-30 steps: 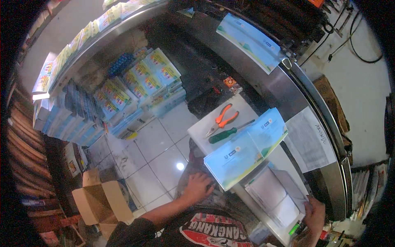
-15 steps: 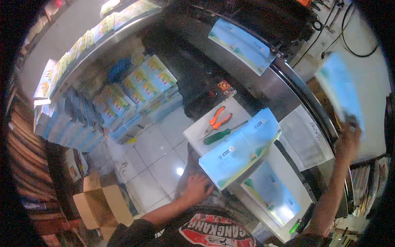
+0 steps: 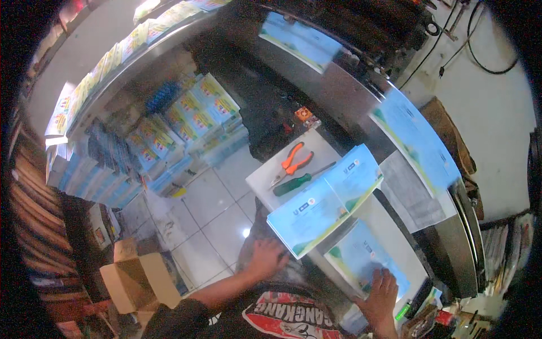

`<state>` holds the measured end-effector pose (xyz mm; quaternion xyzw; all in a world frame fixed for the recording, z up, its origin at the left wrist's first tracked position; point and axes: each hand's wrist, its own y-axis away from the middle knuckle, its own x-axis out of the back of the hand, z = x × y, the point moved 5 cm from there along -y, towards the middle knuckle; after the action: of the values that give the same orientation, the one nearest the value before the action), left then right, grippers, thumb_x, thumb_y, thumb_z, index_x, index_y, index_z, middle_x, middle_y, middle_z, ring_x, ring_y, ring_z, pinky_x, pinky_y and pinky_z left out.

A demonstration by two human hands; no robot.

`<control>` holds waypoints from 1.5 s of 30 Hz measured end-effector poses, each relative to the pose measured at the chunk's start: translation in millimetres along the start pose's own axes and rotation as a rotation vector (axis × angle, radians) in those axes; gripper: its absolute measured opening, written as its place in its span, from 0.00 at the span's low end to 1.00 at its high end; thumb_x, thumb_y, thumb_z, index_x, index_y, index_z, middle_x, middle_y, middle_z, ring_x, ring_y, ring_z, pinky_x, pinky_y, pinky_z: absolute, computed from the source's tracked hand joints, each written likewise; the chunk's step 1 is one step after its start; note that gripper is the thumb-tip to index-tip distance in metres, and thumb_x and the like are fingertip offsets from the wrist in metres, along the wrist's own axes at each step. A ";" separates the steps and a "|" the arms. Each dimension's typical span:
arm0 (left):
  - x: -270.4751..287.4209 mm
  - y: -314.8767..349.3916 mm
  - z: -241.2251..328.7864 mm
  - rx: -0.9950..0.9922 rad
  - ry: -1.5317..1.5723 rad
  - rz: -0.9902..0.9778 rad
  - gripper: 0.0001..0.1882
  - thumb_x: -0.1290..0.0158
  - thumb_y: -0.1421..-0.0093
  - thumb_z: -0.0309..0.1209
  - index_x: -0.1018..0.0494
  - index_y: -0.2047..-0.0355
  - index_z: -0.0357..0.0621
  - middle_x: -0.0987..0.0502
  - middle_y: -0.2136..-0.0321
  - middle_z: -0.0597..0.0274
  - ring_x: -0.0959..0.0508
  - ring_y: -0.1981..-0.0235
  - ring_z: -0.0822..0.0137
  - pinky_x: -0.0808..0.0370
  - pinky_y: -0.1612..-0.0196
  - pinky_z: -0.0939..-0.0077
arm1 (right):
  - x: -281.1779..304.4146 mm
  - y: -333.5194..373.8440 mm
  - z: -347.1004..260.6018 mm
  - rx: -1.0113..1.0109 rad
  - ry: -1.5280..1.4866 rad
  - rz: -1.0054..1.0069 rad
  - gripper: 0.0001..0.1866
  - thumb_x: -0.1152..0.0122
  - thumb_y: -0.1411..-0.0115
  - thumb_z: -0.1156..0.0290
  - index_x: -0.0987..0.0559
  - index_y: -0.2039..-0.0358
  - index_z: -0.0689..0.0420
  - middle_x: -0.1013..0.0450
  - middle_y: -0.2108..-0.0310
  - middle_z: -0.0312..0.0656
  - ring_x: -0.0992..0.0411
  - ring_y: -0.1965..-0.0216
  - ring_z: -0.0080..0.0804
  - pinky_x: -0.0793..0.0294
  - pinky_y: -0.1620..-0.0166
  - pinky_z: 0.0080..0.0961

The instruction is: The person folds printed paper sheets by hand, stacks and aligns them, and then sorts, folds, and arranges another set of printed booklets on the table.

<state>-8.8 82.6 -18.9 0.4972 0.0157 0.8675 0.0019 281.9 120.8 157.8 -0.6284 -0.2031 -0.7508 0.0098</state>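
Note:
My right hand (image 3: 379, 296) lies with its fingers stretched out over the near end of a light-blue printed sheet (image 3: 355, 248) on a white board. Near my lap, my left hand (image 3: 266, 260) rests with loosely extended fingers and holds nothing. Just beyond it a stack of blue printed sheets (image 3: 307, 212) sits at an angle. On the dark metal machine bed lie one blue sheet (image 3: 415, 138) at the right and another blue sheet (image 3: 299, 42) farther off. Orange-handled pliers (image 3: 294, 160) and a green-handled screwdriver (image 3: 293, 184) lie beside the stack.
Tall stacks of printed sheets (image 3: 206, 107) stand on the tiled floor (image 3: 217, 220) at the left. An open cardboard box (image 3: 158, 279) sits at lower left. Right of the stack, a grey-white paper (image 3: 415, 195) lies on the machine. A green marker (image 3: 403, 311) is near my right wrist.
The blue sheet that my right hand held at the far right now lies on the machine bed. That hand has come back left onto the near sheet. The sheet farther off has moved left.

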 end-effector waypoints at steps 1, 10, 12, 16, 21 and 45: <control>-0.7 -0.8 0.0 0.001 0.001 -0.004 0.22 0.47 0.44 0.44 0.27 0.53 0.47 0.27 0.55 0.54 0.32 0.49 0.53 0.40 0.47 0.50 | -1.8 4.6 -1.0 0.020 -0.053 0.012 0.45 0.25 0.60 0.59 0.36 0.43 0.62 0.39 0.44 0.58 0.39 0.43 0.55 0.35 0.44 0.43; -1.3 -3.3 -5.3 0.016 0.011 -0.056 0.23 0.48 0.43 0.46 0.27 0.52 0.47 0.26 0.55 0.53 0.32 0.49 0.51 0.38 0.47 0.47 | 63.4 4.2 76.7 -0.053 -0.426 0.039 0.16 0.42 0.49 0.74 0.23 0.58 0.61 0.25 0.63 0.55 0.25 0.66 0.48 0.25 0.64 0.35; 1.1 -2.4 -6.2 0.015 0.059 -0.020 0.22 0.47 0.44 0.45 0.26 0.54 0.46 0.26 0.56 0.53 0.31 0.49 0.51 0.37 0.48 0.48 | 59.3 -5.3 147.3 -0.318 -0.293 0.160 0.15 0.40 0.45 0.67 0.21 0.61 0.62 0.27 0.77 0.52 0.28 0.74 0.50 0.28 0.66 0.37; 2.6 -4.6 -9.1 0.007 0.041 0.023 0.20 0.46 0.44 0.44 0.25 0.55 0.47 0.26 0.57 0.53 0.31 0.50 0.52 0.37 0.48 0.51 | 130.8 2.7 278.6 -0.501 -0.187 0.705 0.20 0.45 0.38 0.63 0.25 0.50 0.62 0.26 0.56 0.54 0.27 0.57 0.46 0.28 0.54 0.39; 16.8 -5.3 -2.4 -0.005 0.099 0.052 0.19 0.46 0.43 0.42 0.25 0.56 0.45 0.26 0.59 0.53 0.31 0.52 0.53 0.38 0.49 0.54 | 225.8 -82.5 208.2 -0.114 0.457 1.166 0.20 0.53 0.36 0.76 0.29 0.43 0.55 0.33 0.43 0.48 0.36 0.42 0.43 0.36 0.41 0.37; -5.4 -0.7 -2.8 0.041 0.003 -0.093 0.25 0.49 0.42 0.47 0.30 0.47 0.49 0.27 0.50 0.52 0.33 0.45 0.50 0.41 0.44 0.43 | -9.7 16.0 15.0 -0.011 -0.163 0.025 0.38 0.28 0.57 0.62 0.31 0.46 0.60 0.38 0.43 0.57 0.38 0.43 0.55 0.34 0.46 0.47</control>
<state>-8.5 83.1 -25.1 0.4944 0.0564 0.8668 0.0319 302.3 108.5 155.2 -0.6899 -0.1915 -0.6981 -0.0010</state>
